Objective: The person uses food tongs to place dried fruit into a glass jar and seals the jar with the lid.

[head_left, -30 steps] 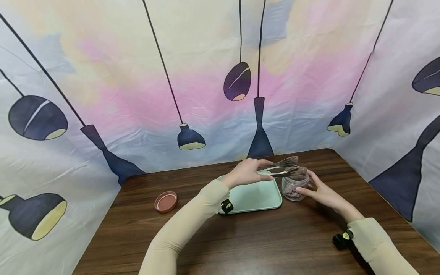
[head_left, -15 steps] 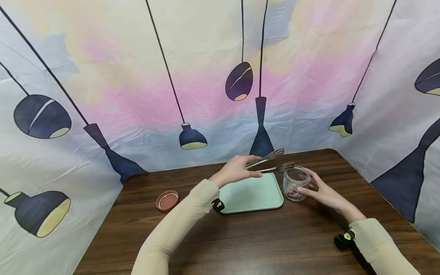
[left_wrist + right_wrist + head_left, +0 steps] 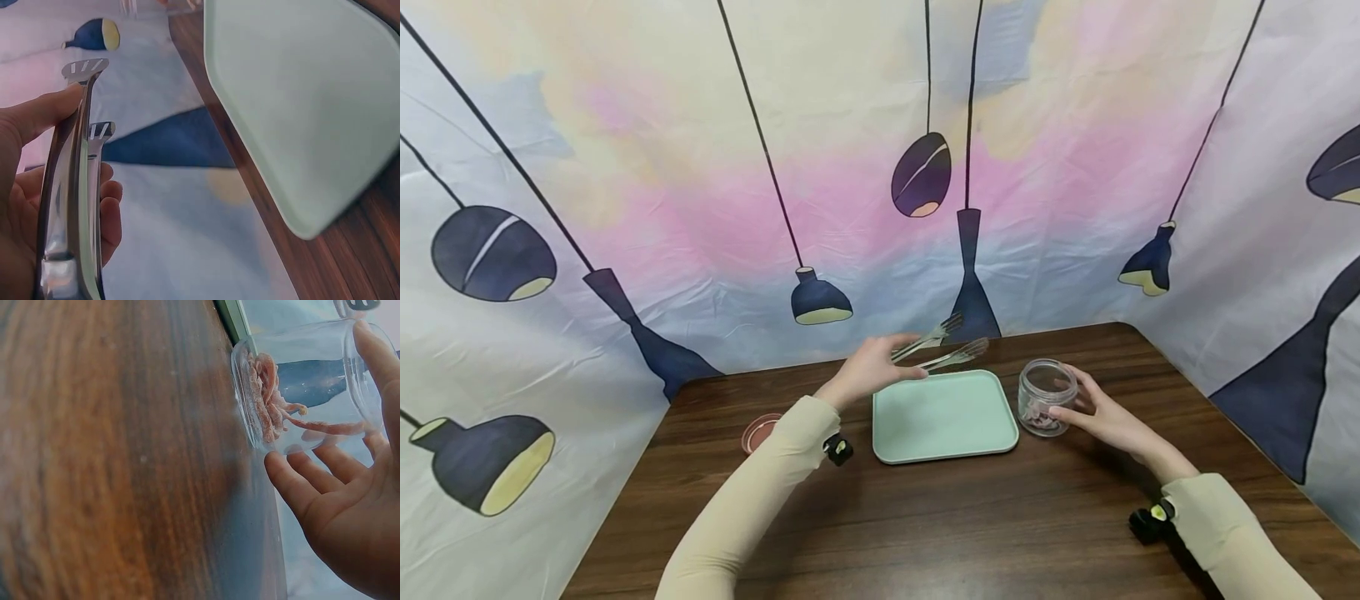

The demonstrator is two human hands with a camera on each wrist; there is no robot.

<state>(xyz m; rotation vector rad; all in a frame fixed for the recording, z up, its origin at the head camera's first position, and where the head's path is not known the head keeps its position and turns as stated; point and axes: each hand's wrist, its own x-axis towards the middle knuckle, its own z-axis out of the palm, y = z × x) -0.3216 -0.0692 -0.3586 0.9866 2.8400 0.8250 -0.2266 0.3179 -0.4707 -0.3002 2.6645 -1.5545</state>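
Note:
Metal tongs (image 3: 958, 357) with slotted ends are in my left hand (image 3: 867, 368), above the back left part of a pale green tray (image 3: 945, 417). Thumb and fingers lie on opposite arms of the tongs (image 3: 65, 212) in the left wrist view, and the tips stand apart with nothing seen between them. My right hand (image 3: 1103, 417) holds a clear, lidless jar (image 3: 1045, 398) upright on the table, to the right of the tray. Pinkish, stringy pieces (image 3: 267, 394) lie at the jar's bottom, one strand reaching up along its wall.
A reddish-brown round lid (image 3: 758, 432) lies left of the tray, partly covered by my left sleeve. The dark wooden table (image 3: 970, 517) ends at a wall cloth (image 3: 865, 208) printed with lamps, close behind the tray.
My left hand has carried the tongs left, away from the jar's mouth to above the tray's back left part. The right hand stays on the jar.

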